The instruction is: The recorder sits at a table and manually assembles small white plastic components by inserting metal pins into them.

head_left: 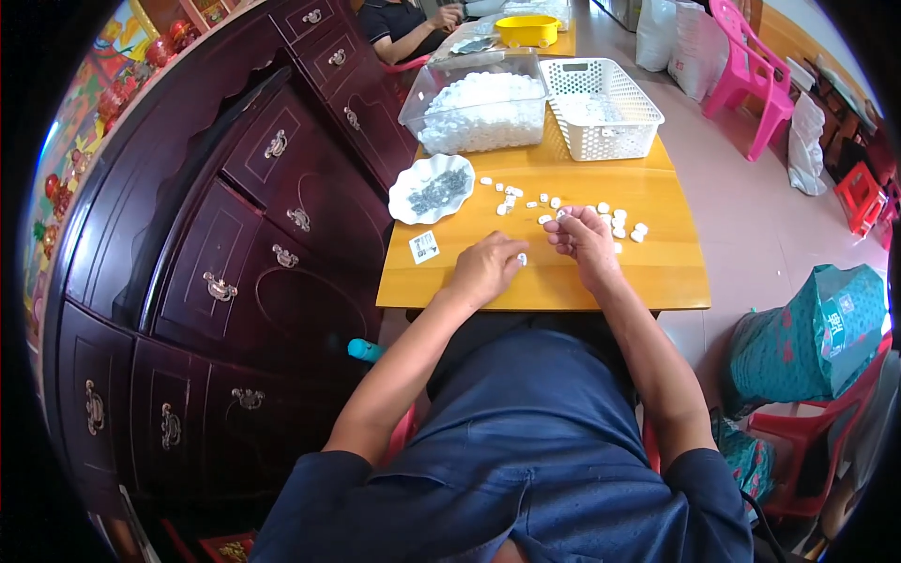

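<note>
My left hand is closed low over the wooden table, with a small white plastic piece with a dark mark at its fingertips. To its right, my right hand is raised a little and pinches another small white plastic piece between thumb and fingers. Several similar white pieces lie loosely just beyond my hands, and more white pieces are grouped to the right of my right hand. The exact kind of these pieces is too small to make out.
A scalloped white dish of small dark grey parts and a printed white card lie at the left. Behind stand a clear bin heaped with white pieces and a white perforated basket. Dark wooden cabinets flank the table. A co-worker sits beyond.
</note>
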`<move>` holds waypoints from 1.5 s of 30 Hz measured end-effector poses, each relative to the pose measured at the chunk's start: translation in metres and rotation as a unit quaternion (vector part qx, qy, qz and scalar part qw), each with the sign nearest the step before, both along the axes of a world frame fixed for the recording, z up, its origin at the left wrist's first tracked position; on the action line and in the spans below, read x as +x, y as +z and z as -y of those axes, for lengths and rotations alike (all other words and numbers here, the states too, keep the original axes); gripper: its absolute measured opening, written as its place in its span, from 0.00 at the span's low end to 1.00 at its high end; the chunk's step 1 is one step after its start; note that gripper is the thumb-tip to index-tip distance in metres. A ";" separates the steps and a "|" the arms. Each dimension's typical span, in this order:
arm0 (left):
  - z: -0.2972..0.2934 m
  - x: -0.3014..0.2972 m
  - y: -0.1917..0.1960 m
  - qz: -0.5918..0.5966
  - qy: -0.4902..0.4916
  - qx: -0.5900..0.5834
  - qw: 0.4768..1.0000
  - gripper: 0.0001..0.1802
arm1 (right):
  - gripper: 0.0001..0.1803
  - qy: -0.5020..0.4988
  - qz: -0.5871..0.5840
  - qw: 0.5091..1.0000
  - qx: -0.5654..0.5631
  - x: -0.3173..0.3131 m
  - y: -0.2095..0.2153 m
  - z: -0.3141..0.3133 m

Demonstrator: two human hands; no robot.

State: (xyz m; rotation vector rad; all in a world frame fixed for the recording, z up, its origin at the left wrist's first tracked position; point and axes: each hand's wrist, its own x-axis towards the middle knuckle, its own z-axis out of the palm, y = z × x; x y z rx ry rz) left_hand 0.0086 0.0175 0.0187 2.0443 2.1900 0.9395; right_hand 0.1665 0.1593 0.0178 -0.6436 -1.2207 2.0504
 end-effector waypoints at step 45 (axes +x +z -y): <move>0.017 0.012 -0.004 0.463 0.015 0.081 0.883 0.09 | 0.09 0.037 0.026 0.999 0.023 -0.009 -0.003 0.016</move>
